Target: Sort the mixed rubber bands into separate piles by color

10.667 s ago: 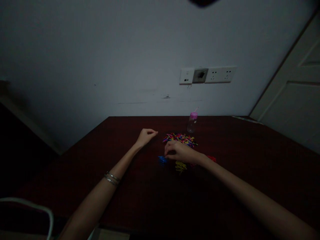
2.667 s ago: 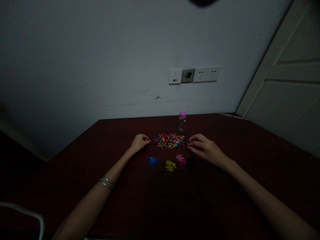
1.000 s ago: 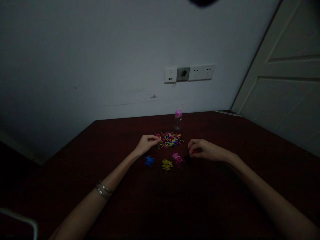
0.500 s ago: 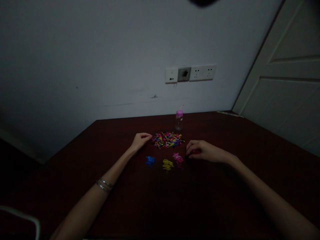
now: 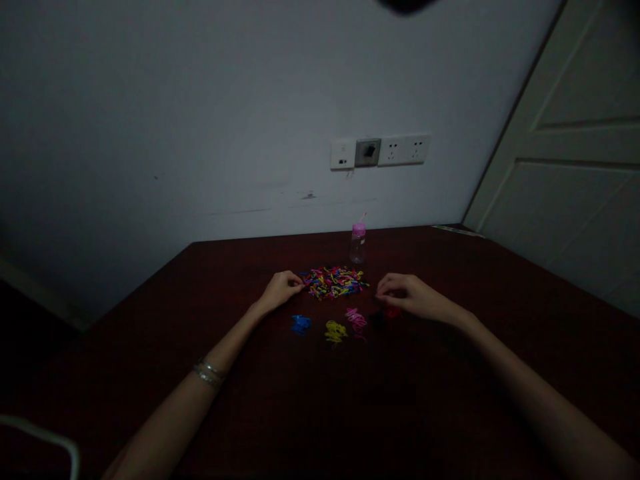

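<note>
Left of the mixed heap point(image 5: 335, 283), the approach is blocked by the left hand point(image 5: 281, 291), and right of it by the right hand point(image 5: 413, 295), by which red pieces point(image 5: 393, 312) are partly covered. Behind its right end, the way is obstructed by an upright bottle point(image 5: 357, 248). In front of it, a small gap is left between the blue bunch point(image 5: 301, 325) and the yellow bunch point(image 5: 335, 331); toward the pink bunch point(image 5: 356, 319) hardly any passage is given. Wider room on the table point(image 5: 240, 260) is offered behind-left of the heap.
</note>
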`<control>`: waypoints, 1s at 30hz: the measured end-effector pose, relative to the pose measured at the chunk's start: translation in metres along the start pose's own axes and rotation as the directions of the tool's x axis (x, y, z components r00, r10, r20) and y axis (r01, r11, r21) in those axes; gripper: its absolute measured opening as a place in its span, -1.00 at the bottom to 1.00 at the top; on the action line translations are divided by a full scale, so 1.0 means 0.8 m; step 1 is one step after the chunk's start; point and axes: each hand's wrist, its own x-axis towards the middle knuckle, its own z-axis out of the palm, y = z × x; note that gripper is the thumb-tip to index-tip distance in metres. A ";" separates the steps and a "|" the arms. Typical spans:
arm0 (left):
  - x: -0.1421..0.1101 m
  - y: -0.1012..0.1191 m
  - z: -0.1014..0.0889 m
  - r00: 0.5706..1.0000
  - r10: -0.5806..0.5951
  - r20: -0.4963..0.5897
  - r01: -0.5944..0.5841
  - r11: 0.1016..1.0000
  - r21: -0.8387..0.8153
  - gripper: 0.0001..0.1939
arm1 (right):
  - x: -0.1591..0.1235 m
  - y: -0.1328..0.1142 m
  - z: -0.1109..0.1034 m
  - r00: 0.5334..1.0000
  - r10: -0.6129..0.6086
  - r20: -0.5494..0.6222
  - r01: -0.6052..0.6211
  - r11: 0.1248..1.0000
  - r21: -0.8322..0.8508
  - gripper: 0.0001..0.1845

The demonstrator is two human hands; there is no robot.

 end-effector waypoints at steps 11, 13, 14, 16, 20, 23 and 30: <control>-0.003 0.002 0.012 0.998 -0.051 -0.033 0.053 0.998 0.043 -0.83 | 0.001 0.005 0.004 1.000 0.014 -0.012 -0.014 1.000 -0.003 -0.79; -0.003 0.002 0.012 0.998 -0.053 -0.043 0.055 0.998 0.036 -0.84 | 0.001 0.004 0.004 1.000 0.019 -0.008 -0.019 1.000 -0.005 -0.80; -0.003 0.002 0.013 0.998 -0.049 -0.049 0.050 0.998 0.035 -0.84 | 0.001 0.004 0.004 1.000 0.022 -0.007 -0.022 1.000 -0.008 -0.80; -0.003 0.001 0.013 0.998 -0.030 -0.054 0.032 0.999 0.034 -0.84 | 0.000 0.003 0.003 1.000 0.027 -0.010 -0.027 1.000 -0.013 -0.79; -0.001 -0.001 0.013 0.998 -0.013 -0.057 0.015 0.999 0.030 -0.83 | 0.000 0.003 0.003 1.000 0.020 -0.011 -0.021 1.000 -0.019 -0.79; 0.000 -0.003 0.014 0.999 -0.030 -0.045 0.032 0.998 0.047 -0.82 | 0.000 0.004 0.004 1.000 0.021 -0.009 -0.021 1.000 -0.015 -0.80; 0.002 0.000 0.015 0.999 -0.016 -0.041 0.020 0.997 0.078 -0.83 | 0.000 0.006 0.004 0.999 0.034 -0.005 -0.034 0.999 -0.018 -0.78</control>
